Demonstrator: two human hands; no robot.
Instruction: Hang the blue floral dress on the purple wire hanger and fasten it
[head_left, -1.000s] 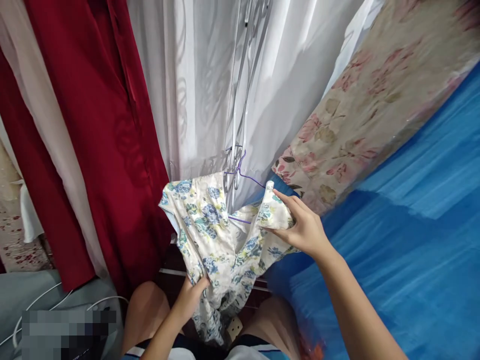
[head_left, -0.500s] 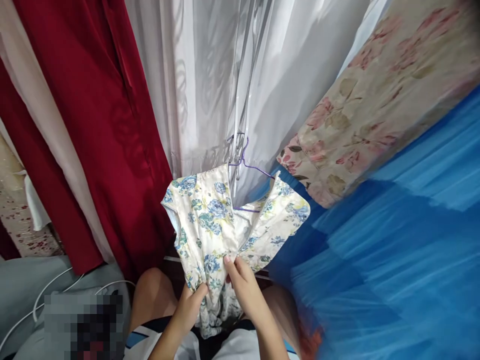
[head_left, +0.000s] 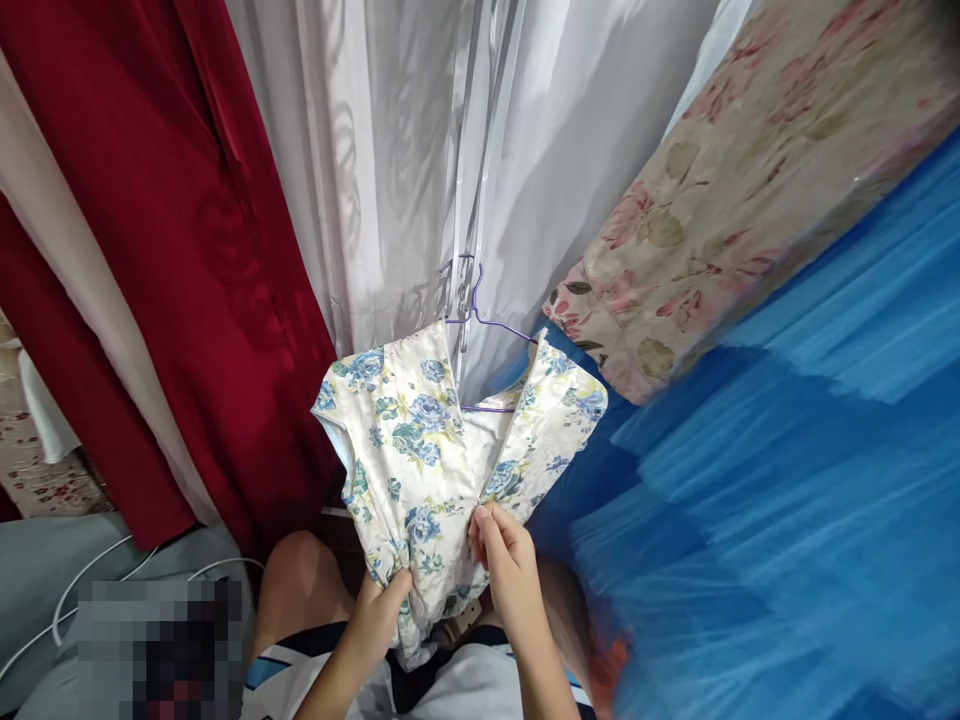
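Observation:
A white garment with blue roses and green leaves [head_left: 420, 440] hangs by its shoulders on a purple wire hanger [head_left: 504, 326] in front of me. Its V-shaped neckline gapes open. My left hand [head_left: 381, 605] grips the garment's left side near the waist, thumb on top and the other fingers hidden behind the cloth. At the bottom of the neckline, my right hand [head_left: 504, 550] pinches the cloth between thumb and fingers. The lower part of the garment bunches down toward my lap.
White drapery [head_left: 405, 150] hangs behind the hanger. Dark red cloth [head_left: 172, 220] hangs to the left. On the right are a pink floral cloth [head_left: 675, 220] and blue tulle [head_left: 750, 520]. White cables [head_left: 67, 595] lie on a grey surface [head_left: 45, 550] at lower left.
My right hand has shifted slightly right and up to the neckline's bottom point. My left hand keeps its hold. The whole view has moved slightly.

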